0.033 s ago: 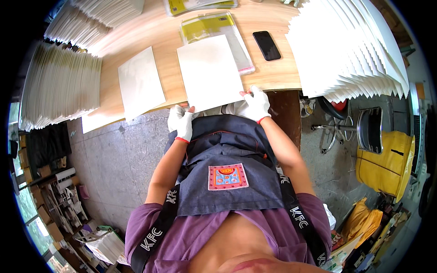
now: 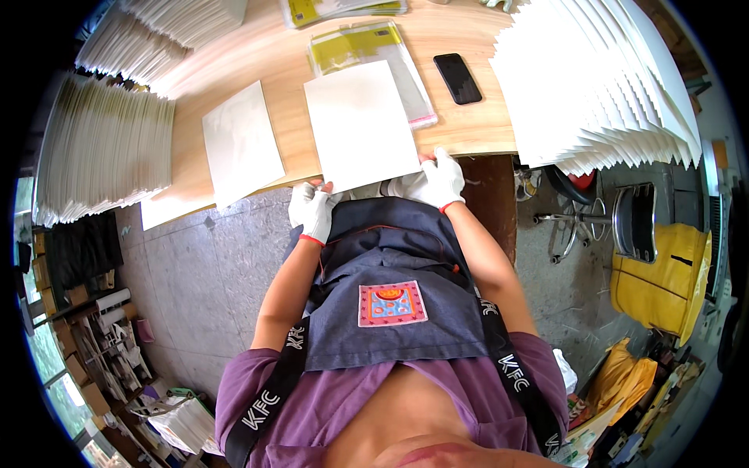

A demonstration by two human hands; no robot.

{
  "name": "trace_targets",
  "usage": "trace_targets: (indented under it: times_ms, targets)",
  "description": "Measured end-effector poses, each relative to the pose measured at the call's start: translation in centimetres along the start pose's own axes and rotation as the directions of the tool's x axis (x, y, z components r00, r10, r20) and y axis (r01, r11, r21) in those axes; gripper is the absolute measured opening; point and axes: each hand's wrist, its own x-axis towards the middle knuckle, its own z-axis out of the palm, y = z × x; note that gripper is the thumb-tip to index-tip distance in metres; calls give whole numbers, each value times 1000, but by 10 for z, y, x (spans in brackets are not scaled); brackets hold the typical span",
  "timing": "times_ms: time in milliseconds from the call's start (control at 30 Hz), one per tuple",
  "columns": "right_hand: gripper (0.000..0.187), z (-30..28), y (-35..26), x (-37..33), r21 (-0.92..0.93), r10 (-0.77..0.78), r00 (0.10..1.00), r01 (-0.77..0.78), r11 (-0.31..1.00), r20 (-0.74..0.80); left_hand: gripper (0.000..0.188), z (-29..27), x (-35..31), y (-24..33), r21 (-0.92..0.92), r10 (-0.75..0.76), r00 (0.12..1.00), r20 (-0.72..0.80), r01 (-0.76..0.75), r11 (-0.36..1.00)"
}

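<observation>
A blank white sheet lies in front of me with its near edge past the table edge. My left hand, in a white glove with bare fingertips and a red cuff, is closed with thumb and fingers at its near left corner. At the near right corner, my right hand, gloved alike, has its fingers curled against the edge; some fingers are hidden. Partly beneath the sheet are clear plastic sleeves with a yellow-green top band. Another white sheet lies slanted to the left.
Tall stacks of white sheets stand left and right on the wooden table. A black phone lies right of the sleeves. More yellow-green sleeves are at the far edge. A wheeled chair stands on the floor at right.
The near right corner of the white sheet and my right fingertips have shifted slightly right. The thumb overlaps the sheet less. My left hand is nearly unmoved.
</observation>
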Motion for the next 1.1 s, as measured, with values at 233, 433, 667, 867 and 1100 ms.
trace_targets:
  times_ms: [233, 433, 667, 867, 1100]
  targets:
    - [15, 16, 0, -9, 664, 30, 846, -439, 605, 532, 33, -9, 7, 55, 190, -4, 982, 190, -33, 981]
    - [21, 54, -89, 2, 617, -133, 722, -463, 637, 679, 35, -64, 8, 131, 274, 324, 946, -6, -310, 910]
    - [22, 28, -126, -9, 518, -303, 605, -214, 828, 736, 39, -204, 64, 162, 156, 223, 970, -95, -207, 966]
    - [20, -99, -106, 4, 365, -315, 861, 166, 916, 400, 44, -210, 83, 145, 219, 74, 954, -290, -9, 976]
    - [15, -317, -119, 22, -510, -669, 422, 435, 742, -612, 44, -240, 89, 136, 133, 51, 972, -229, -21, 991]
